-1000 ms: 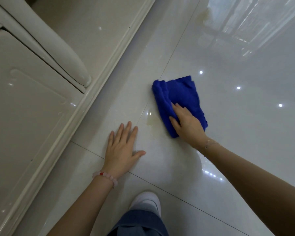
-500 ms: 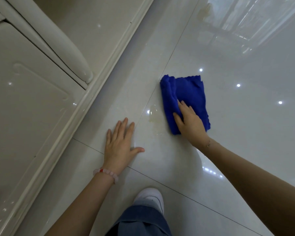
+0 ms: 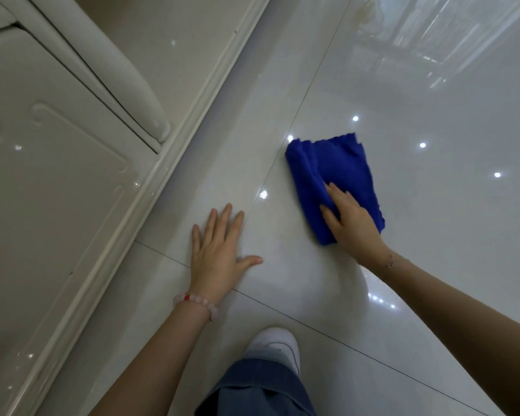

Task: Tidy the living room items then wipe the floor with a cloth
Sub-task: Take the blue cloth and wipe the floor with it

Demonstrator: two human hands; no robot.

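- Right hand [image 3: 353,225]: laid flat on the near end of the cloth [image 3: 333,178], palm down, thumb along the cloth's left edge. It presses rather than pinches; nothing is clasped or lifted.
- Cloth: blue, folded, flat on the floor [image 3: 433,235]. It extends from the hand toward 11 o'clock. Its long axis runs roughly 11 to 5 o'clock, in line with the forearm.
- Left hand [image 3: 219,250]: fingers spread, palm flat on the tile, holding nothing. It lies at 9 o'clock from the cloth, apart from it. Judged a brace only.
- Nearer hand: the right, already on the cloth; the left has no part in the stroke.
- Grout line [image 3: 278,166]: passes just beside the cloth's left edge, between the two hands.
- Cabinet [image 3: 57,190]: at 10 o'clock, its base moulding well apart from the cloth.
- Judgement: wiping is in hand; a push along the cloth's long axis suits this flat hold.
- Risk: the unpinned far end may bunch.
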